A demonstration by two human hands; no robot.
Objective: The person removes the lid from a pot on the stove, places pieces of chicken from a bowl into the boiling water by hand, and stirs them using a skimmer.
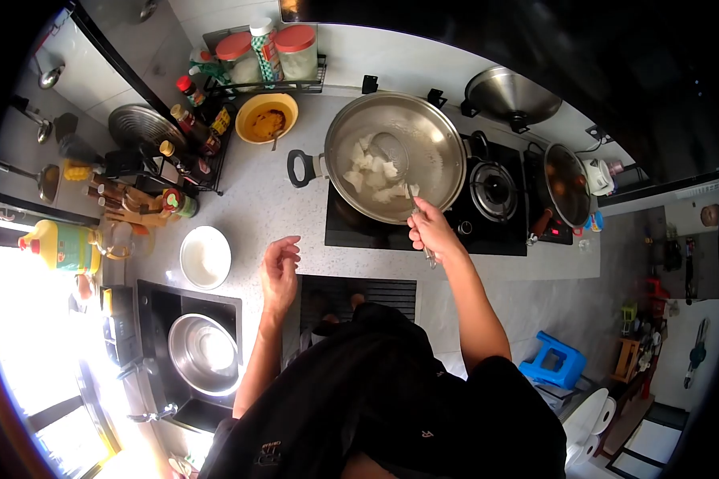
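My right hand (pixel 435 230) is closed around the handle of a metal ladle (pixel 389 150), whose round head rests down inside a wide steel wok (pixel 447 160). Soft white chunks (pixel 367 164) lie in the wok beside the ladle head, in what looks like a little liquid. The wok sits on the left side of a black gas stove (pixel 347 235), its dark loop handle pointing left. My left hand (pixel 280 270) hovers near the counter edge, fingers loosely bent and apart, holding nothing. A white bowl (pixel 205 257) stands to its left.
Behind the counter's left part is a yellow bowl (pixel 248 128) with orange-brown contents and a spoon. Sauce bottles (pixel 185 164) and a jar rack (pixel 299 82) stand nearby. A steel basin (pixel 182 355) sits in the sink (pixel 232 311). Another pan (pixel 563 188) is at right.
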